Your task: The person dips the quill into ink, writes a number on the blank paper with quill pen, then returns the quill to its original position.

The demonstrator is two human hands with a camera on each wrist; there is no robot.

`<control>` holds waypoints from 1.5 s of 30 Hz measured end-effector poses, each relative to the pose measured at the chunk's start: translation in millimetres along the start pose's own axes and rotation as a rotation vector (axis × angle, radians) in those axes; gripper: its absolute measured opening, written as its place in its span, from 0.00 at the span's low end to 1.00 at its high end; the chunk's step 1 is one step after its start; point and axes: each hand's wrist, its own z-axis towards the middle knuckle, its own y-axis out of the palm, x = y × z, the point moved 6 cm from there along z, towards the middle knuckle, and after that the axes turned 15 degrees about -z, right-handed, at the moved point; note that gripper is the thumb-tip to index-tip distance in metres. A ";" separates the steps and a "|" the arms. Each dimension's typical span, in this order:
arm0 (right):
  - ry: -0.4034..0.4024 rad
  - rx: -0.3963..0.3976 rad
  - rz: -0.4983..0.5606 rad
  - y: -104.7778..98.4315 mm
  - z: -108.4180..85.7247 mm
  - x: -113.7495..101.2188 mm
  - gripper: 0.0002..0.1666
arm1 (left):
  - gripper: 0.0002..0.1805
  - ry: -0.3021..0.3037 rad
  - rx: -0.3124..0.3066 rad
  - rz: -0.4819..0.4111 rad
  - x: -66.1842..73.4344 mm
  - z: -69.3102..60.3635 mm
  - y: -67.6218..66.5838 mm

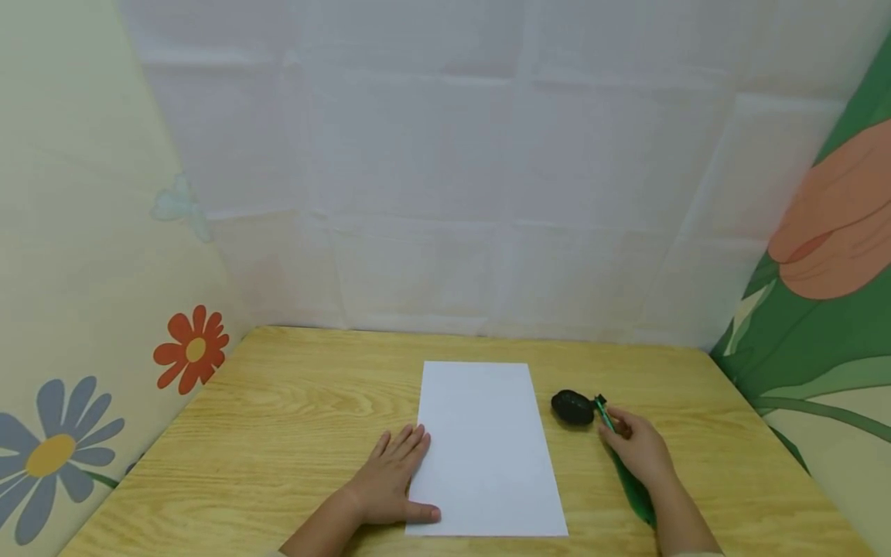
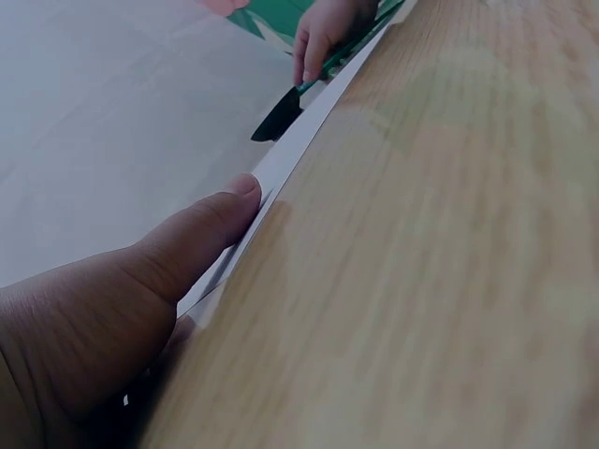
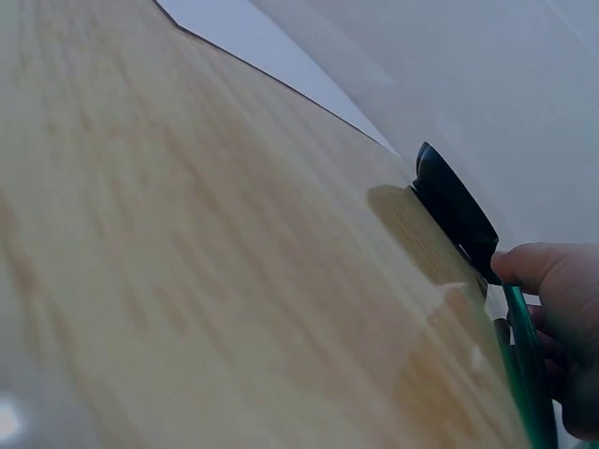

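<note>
A blank white sheet of paper (image 1: pixel 487 449) lies flat on the wooden tabletop. My left hand (image 1: pixel 393 480) rests with spread fingers along its lower left edge, the thumb lying over the paper. To the right of the sheet, my right hand (image 1: pixel 640 450) pinches the green handle of a utensil (image 1: pixel 573 408) with a black, oval, spoon-like head. That head points left toward the paper and stays apart from it. In the right wrist view the utensil (image 3: pixel 456 210) lies low over the table, thumb and fingers on the handle near its neck.
The wood-grain table (image 1: pixel 313 402) extends on both sides of the paper. A creased white cloth (image 1: pixel 452 193) hangs behind its far edge. Flower-printed panels stand at the left (image 1: pixel 83 232) and the right (image 1: pixel 835 348).
</note>
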 end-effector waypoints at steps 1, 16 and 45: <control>0.002 0.001 -0.001 0.2 0.0 0.2 0.34 | 0.62 0.003 0.002 -0.004 -0.7 0.3 0.4; 0.041 0.021 -0.011 1.6 1.4 1.7 0.29 | 0.62 0.001 0.007 0.013 0.7 -1.1 0.2; 0.054 0.086 0.099 -8.4 -4.2 -3.3 0.28 | 0.62 0.004 0.011 0.007 -4.1 1.8 1.7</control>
